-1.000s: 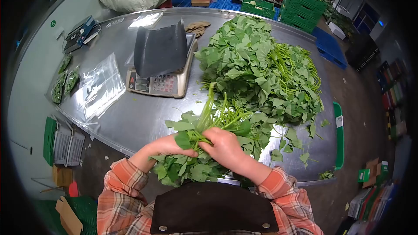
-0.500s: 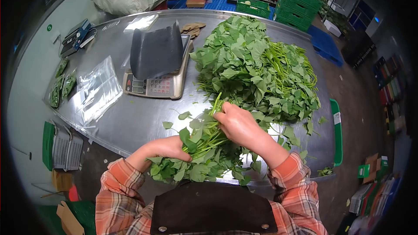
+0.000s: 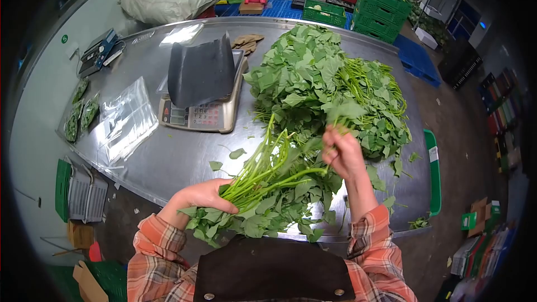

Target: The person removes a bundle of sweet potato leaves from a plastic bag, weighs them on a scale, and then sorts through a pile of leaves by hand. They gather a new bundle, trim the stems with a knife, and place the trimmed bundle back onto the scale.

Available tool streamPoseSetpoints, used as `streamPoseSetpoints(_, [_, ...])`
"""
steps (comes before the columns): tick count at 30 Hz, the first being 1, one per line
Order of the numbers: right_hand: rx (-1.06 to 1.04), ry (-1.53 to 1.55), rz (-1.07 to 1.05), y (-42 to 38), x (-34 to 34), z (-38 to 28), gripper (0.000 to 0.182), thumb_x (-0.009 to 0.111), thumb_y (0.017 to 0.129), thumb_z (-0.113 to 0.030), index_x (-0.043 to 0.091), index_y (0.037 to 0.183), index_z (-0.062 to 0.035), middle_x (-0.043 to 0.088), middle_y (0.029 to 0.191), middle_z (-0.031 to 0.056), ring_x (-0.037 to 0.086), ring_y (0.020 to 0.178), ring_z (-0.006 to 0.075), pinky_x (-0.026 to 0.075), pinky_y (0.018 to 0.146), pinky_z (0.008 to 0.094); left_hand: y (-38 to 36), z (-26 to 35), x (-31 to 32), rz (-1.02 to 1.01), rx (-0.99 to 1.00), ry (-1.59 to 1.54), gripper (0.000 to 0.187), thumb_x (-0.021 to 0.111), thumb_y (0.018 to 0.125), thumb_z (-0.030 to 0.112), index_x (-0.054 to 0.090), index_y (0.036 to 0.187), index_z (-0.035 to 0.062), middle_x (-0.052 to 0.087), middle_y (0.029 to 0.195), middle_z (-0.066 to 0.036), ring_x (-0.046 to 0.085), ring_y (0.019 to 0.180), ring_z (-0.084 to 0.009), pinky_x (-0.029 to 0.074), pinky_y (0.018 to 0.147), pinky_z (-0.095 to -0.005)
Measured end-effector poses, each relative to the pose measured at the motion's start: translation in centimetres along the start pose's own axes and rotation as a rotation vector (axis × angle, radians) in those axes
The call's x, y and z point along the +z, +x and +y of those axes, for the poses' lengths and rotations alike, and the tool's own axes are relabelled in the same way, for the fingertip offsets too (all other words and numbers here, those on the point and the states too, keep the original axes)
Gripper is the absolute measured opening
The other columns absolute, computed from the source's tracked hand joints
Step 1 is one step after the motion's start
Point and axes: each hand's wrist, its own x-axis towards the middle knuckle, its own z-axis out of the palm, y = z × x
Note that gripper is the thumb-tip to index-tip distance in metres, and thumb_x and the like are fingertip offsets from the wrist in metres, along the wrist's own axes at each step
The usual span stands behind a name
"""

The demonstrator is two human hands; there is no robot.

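A bunch of leafy green stems (image 3: 260, 182) lies near the table's front edge, and my left hand (image 3: 210, 194) is closed round its stems at the left. My right hand (image 3: 342, 150) is raised to the right of the bunch, fingers closed on a leafy sprig (image 3: 345, 113) that is blurred by motion. Just beyond it rises a large pile of leafy greens (image 3: 313, 72), leaves at the left and cut stems showing at the right. A few loose leaves (image 3: 236, 153) rest on the metal beside the bunch.
The metal table (image 3: 184, 162) bears a scale (image 3: 210, 117) with a dark curved tray (image 3: 201, 72) on top, brown gloves (image 3: 246, 43), clear plastic bags (image 3: 127, 117) and packed greens (image 3: 89, 113). Green crates (image 3: 381, 11) stand behind; a green bin (image 3: 432, 173) is at the right.
My right hand has moved right and slightly down, away from the bunch, with a sprig in it. The stems in my left hand now show more spread out.
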Motion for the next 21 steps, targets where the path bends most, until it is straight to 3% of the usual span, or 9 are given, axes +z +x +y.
streamPoseSetpoints(2, [0.162,-0.200,-0.181,-0.6,0.3,1.1,0.040,0.063,0.087,-0.029,0.046,0.115,-0.0045,0.049,0.072,-0.0006,0.042,0.050,0.0066,0.040,0.045,0.0231,0.1,0.4,0.2,-0.014,0.015,-0.008,0.052,0.070,0.075,0.003,0.051,0.123,0.0009,0.060,0.111,-0.002,0.052,0.102,-0.0099,0.041,0.091,-0.0266])
streamPoseSetpoints(7, [-0.040,-0.741,-0.296,-1.6,2.9,0.6,0.022,0.063,0.086,-0.025,0.063,0.097,-0.0058,0.057,0.074,-0.0023,0.048,0.052,0.0041,0.039,0.045,0.0198,0.7,0.1,-0.5,-0.083,-0.046,0.029,0.058,0.070,0.073,-0.001,0.048,0.127,0.0003,0.058,0.116,-0.004,0.051,0.105,-0.0114,0.039,0.093,-0.0278])
streamPoseSetpoints(8, [-0.160,-0.826,-0.244,-2.0,3.0,-0.4,0.013,0.060,0.088,-0.019,0.066,0.087,-0.0073,0.057,0.072,-0.0042,0.046,0.051,0.0033,0.036,0.044,0.0197,0.6,-0.1,-0.5,-0.083,-0.046,-0.016,0.060,0.070,0.072,-0.003,0.048,0.127,-0.0002,0.057,0.117,-0.005,0.051,0.106,-0.0122,0.039,0.094,-0.0285])
streamPoseSetpoints(10, [-0.514,-0.969,-0.290,-0.8,-0.2,0.0,0.014,0.057,0.088,-0.017,0.065,0.088,-0.0055,0.056,0.070,-0.0026,0.048,0.056,0.0046,0.038,0.049,0.0219,0.6,-0.2,-0.5,-0.058,-0.005,-0.081,0.063,0.071,0.070,-0.001,0.047,0.128,-0.0011,0.057,0.115,-0.004,0.051,0.104,-0.0119,0.040,0.091,-0.0272])
streamPoseSetpoints(12, [-0.600,-1.178,-0.085,-1.4,-2.7,-1.1,0.017,0.060,0.086,-0.018,0.063,0.093,-0.0028,0.055,0.067,0.0003,0.049,0.061,0.0064,0.039,0.055,0.0235,0.8,-0.3,-0.4,-0.007,0.038,-0.143,0.062,0.072,0.072,0.005,0.047,0.128,-0.0008,0.058,0.113,-0.003,0.050,0.101,-0.0105,0.040,0.088,-0.0249])
streamPoseSetpoints(14, [-0.174,-0.953,0.207,-1.7,-5.6,-4.3,0.030,0.066,0.079,-0.021,0.061,0.100,-0.0009,0.064,0.099,0.0145,0.061,0.085,0.0247,0.048,0.075,0.0322,0.5,1.1,0.8,0.115,0.030,-0.231,0.066,0.071,0.071,0.004,0.044,0.130,-0.0022,0.058,0.109,-0.006,0.053,0.098,-0.0136,0.042,0.086,-0.0271])
streamPoseSetpoints(18, [-0.346,-2.044,0.464,-2.5,-8.2,-3.9,0.040,0.072,0.073,-0.022,0.058,0.101,0.0027,0.053,0.120,0.0212,0.053,0.105,0.0362,0.044,0.088,0.0427,0.1,0.8,3.1,0.341,0.055,-0.592,0.065,0.065,0.069,0.007,0.042,0.129,-0.0043,0.060,0.089,-0.012,0.057,0.075,-0.0208,0.046,0.070,-0.0312])
streamPoseSetpoints(20, [-0.712,-1.621,0.222,-1.5,-7.2,-2.4,0.034,0.073,0.072,-0.017,0.060,0.097,0.0017,0.055,0.116,0.0208,0.054,0.104,0.0365,0.043,0.089,0.0421,0.0,0.3,3.9,0.348,0.131,-0.726,0.064,0.062,0.070,0.011,0.041,0.129,-0.0055,0.058,0.077,-0.015,0.055,0.062,-0.0230,0.045,0.061,-0.0330])
streamPoseSetpoints(21, [-0.684,-1.483,0.125,-1.0,-6.7,-1.0,0.026,0.072,0.072,-0.013,0.062,0.090,0.0010,0.056,0.114,0.0204,0.054,0.103,0.0362,0.044,0.089,0.0394,0.0,-0.1,4.1,0.317,0.179,-0.775,0.064,0.060,0.071,0.013,0.040,0.130,-0.0060,0.056,0.071,-0.016,0.052,0.058,-0.0229,0.044,0.057,-0.0334])
